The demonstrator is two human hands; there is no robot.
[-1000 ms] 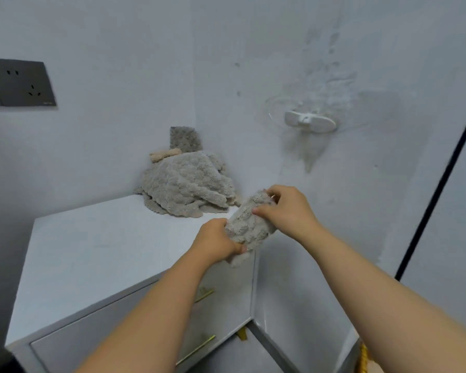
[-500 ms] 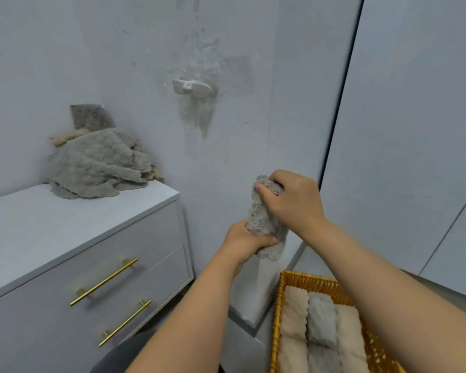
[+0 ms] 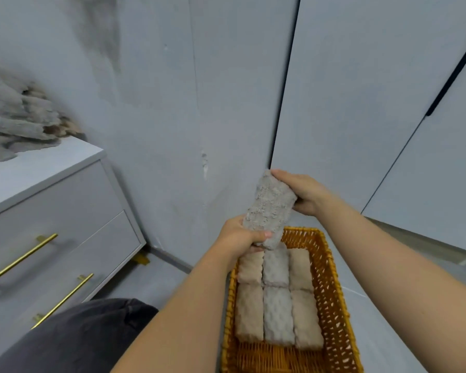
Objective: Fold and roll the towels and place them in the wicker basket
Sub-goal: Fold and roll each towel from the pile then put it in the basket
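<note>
A grey rolled towel (image 3: 269, 208) tilts above the orange wicker basket (image 3: 331, 292), which holds six towel rolls (image 3: 276, 313) in two rows.

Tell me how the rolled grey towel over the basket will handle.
The rolled towel looks soft, probably light. Its fuzzy pile likely resists slipping. With the left hand and right hand gripping its ends, it may unroll if released loosely.

Towel pile (image 3: 14, 122) far left: blurred, sliced by the left edge. Basket (image 3: 331, 292) runs off the bottom edge, its left wall partly behind the left arm (image 3: 189, 305). Right hand (image 3: 306, 193): its fingertips are hidden behind the roll (image 3: 269, 208). The roll's low end covers part of the far middle towel (image 3: 276, 267).
</note>
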